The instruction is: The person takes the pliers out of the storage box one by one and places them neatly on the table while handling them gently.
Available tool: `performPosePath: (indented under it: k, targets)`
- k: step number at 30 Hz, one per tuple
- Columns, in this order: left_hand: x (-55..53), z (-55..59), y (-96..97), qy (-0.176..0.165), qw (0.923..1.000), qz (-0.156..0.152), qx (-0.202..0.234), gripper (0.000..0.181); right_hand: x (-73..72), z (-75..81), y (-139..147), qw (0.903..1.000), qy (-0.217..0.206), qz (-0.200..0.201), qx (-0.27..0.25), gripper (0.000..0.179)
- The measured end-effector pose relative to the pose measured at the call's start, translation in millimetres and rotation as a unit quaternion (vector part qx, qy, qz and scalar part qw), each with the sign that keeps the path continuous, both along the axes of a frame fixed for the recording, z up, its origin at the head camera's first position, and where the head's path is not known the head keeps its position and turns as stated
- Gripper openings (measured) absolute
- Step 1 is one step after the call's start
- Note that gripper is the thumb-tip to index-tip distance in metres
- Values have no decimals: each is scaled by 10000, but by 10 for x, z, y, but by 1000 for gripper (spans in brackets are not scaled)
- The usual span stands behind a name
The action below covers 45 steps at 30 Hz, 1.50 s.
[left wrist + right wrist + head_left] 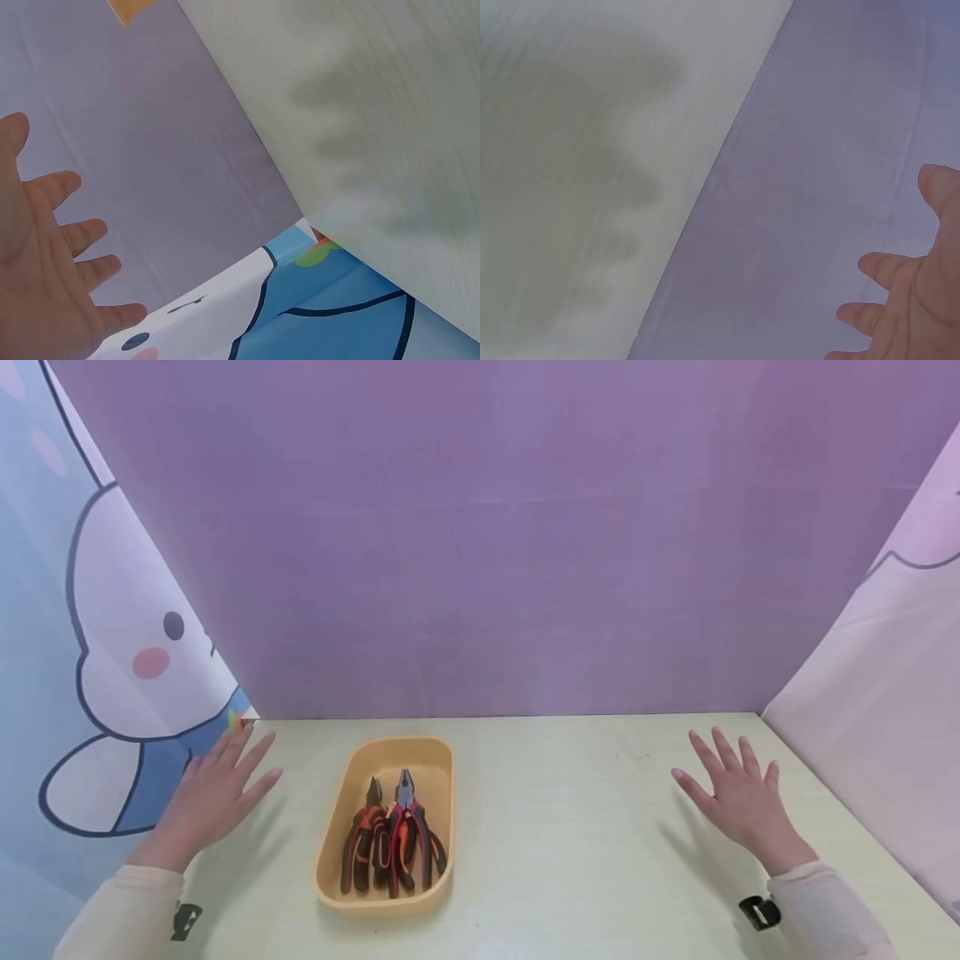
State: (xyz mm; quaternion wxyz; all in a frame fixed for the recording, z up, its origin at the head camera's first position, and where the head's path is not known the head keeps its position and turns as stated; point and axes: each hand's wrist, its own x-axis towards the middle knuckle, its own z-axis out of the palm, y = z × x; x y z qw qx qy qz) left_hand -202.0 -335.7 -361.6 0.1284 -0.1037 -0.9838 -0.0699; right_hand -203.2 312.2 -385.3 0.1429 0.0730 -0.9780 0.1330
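Observation:
My left hand (213,797) hovers over the table's left edge with its fingers spread, holding nothing. Over at the right side of the table, my right hand (742,797) is likewise spread above the surface and holds nothing. A yellow plastic tray (442,893) stands on the table, nearer to the left hand than to the right. Several pliers lie side by side in it, their jaws toward the far end. One pair of pliers (405,789) has red and black handles; another pair (373,793) to its left has orange and black handles. Their handles overlap and partly hide each other.
The pale wood-grain table (555,827) ends at the back against a purple cloth wall (495,543). A blue cartoon-print curtain (45,635) borders the left side, and a pale pink-white curtain (885,677) the right. Each hand casts a shadow on the tabletop.

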Motion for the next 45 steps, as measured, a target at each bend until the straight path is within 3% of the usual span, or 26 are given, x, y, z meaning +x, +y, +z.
performPosePath:
  k: [10,21,28,34,45]
  targets:
    - [-12,20,50,-217,9997,61,67,65,-16,26,-66,9999,-13,116,-41,69]
    - [10,20,111,-249,9996,-14,127,65,-2,63,-190,9985,-345,277,-326,68]
    - [21,22,157,-271,9992,-76,273,64,-51,84,-346,9976,-315,441,-437,68]
    - [20,16,208,-480,9981,33,378,65,-76,100,-463,9965,-342,553,-518,67]
    - [19,-2,275,-795,9953,-69,552,66,-94,49,-722,9957,-296,702,-525,66]
